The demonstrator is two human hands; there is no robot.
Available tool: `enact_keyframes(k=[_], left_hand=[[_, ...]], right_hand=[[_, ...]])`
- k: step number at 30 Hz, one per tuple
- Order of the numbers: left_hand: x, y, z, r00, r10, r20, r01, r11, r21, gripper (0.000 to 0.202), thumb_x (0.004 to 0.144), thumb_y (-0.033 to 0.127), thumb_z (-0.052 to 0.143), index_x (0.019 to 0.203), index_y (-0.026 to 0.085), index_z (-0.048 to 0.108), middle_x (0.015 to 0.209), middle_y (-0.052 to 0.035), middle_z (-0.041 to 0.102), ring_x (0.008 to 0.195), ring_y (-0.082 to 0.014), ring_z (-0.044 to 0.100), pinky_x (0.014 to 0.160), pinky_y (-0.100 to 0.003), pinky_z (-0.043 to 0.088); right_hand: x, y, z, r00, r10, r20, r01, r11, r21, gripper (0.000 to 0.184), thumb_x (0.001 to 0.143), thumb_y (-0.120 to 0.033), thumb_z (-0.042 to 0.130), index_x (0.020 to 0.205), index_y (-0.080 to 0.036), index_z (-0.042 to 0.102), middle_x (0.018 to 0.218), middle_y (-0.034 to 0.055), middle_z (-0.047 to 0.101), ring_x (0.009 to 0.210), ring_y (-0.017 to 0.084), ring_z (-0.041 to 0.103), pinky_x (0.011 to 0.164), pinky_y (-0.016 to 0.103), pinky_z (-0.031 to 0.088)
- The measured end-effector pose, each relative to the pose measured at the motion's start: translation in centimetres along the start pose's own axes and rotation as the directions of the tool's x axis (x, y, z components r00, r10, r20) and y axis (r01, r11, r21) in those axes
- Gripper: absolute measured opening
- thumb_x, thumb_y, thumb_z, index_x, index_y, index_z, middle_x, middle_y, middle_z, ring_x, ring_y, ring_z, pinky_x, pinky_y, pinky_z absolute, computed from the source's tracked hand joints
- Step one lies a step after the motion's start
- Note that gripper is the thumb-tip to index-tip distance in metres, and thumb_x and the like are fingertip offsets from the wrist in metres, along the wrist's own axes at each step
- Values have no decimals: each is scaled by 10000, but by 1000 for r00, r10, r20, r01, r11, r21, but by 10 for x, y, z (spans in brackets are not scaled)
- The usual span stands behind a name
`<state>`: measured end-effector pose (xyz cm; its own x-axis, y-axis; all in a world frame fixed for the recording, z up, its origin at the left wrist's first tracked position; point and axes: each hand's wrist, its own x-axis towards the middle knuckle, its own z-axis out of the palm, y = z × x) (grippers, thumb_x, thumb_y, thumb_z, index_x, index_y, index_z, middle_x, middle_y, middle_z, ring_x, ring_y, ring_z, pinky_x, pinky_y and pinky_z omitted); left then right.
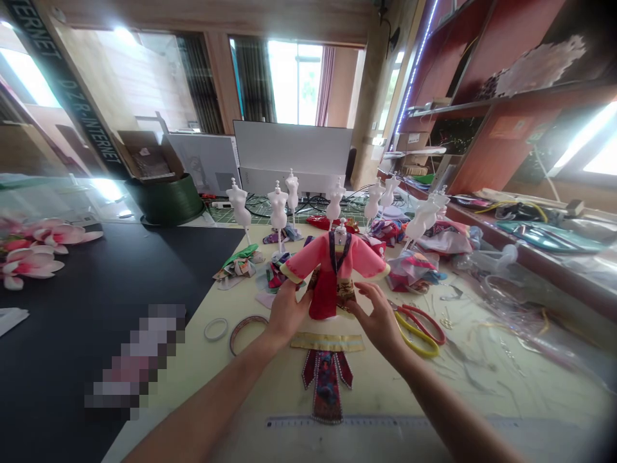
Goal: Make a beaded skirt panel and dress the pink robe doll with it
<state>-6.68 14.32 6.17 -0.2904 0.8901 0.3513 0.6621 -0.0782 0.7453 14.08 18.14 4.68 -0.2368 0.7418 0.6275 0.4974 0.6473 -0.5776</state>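
On my feed the pink doll jacket (332, 262) sits dead centre, dressed on a white dress form (341, 233) that stands on the bench (202, 379). The jacket has wide sleeves with cream-and-gold cuffs and a dark crossed collar. Below it hangs a red skirt (322, 296) with a patterned gold panel at its right side. The form's white neck rises out of the collar.

The left hand (288, 313) is at the skirt's lower left, its fingers bunched against the cloth; I can't tell whether they're gripping. The right hand (377, 319) is at the lower right, its fingers (364, 297) spread wide, with the tips at the skirt's edge.

Just below the hands lie a gold-trimmed waistband (328, 343) and an embroidered hanging panel (326, 386). Left of them are a white ring (216, 329) and a patterned ring (247, 333). Red-and-yellow-handled scissors (418, 331) sit to the right, and a ruler (337, 422) lies along the near side. Behind the jacket stand more white dress forms (278, 206) among heaps of fabric scraps (412, 270).
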Motion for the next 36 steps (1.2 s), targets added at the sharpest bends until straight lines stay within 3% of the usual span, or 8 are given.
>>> enact_keyframes(k=[4,10,15,22,27,30,33,36], left_hand=[[12,4,-3,998,-66,-13,65,997,-29,205,826,181,498,934,168,672,855,-72,716,814,-206,659,678,-267,464],[19,2,-7,991,-131,3,131,990,-52,201,810,280,542,863,158,692,778,-69,723,752,-219,665,592,-248,442],[21,0,1,994,-101,48,103,993,-54,202,787,220,560,949,169,670,894,-66,729,832,-204,666,674,-246,469],[20,1,-3,990,-104,97,95,991,95,192,839,274,512,904,168,658,824,-90,716,818,-245,659,651,-281,447],[5,0,-23,981,-68,184,23,971,238,217,832,263,520,1011,201,626,980,-95,696,886,-260,633,689,-303,436],[-9,0,-34,957,-29,289,-63,950,306,160,819,211,512,872,188,662,926,-104,689,860,-260,623,716,-321,435],[-21,2,-37,896,37,442,-194,929,315,198,810,165,497,698,198,657,805,-76,674,804,-236,621,709,-309,435],[-30,5,-32,835,81,544,-294,902,316,201,782,125,505,659,196,648,782,-73,658,797,-234,613,722,-314,438]], right_hand=[[6,7,0,997,69,24,-70,996,55,91,847,-273,549,854,-212,617,878,45,660,849,206,624,774,343,492],[9,10,-2,989,134,67,-140,986,86,105,831,-282,544,820,-212,621,797,31,670,765,193,630,719,317,489],[11,10,2,980,164,109,-171,984,56,165,815,-329,549,891,-205,627,854,53,690,801,209,644,717,319,488],[8,15,-2,966,205,155,-195,978,-80,181,823,-331,502,798,-214,638,796,43,698,762,212,642,685,316,466],[-1,13,-14,945,230,232,-183,961,-205,170,804,-308,509,824,-214,650,808,41,693,730,208,633,633,306,444],[-9,9,-21,922,234,308,-154,952,-263,162,804,-286,503,790,-221,651,784,28,686,713,199,628,610,292,431],[-15,1,-25,890,212,403,-93,951,-295,142,800,-256,514,744,-222,640,758,16,668,674,177,610,582,269,413],[-19,-6,-23,853,186,487,-28,949,-313,152,799,-216,526,675,-211,613,730,15,636,644,155,586,564,248,392]])
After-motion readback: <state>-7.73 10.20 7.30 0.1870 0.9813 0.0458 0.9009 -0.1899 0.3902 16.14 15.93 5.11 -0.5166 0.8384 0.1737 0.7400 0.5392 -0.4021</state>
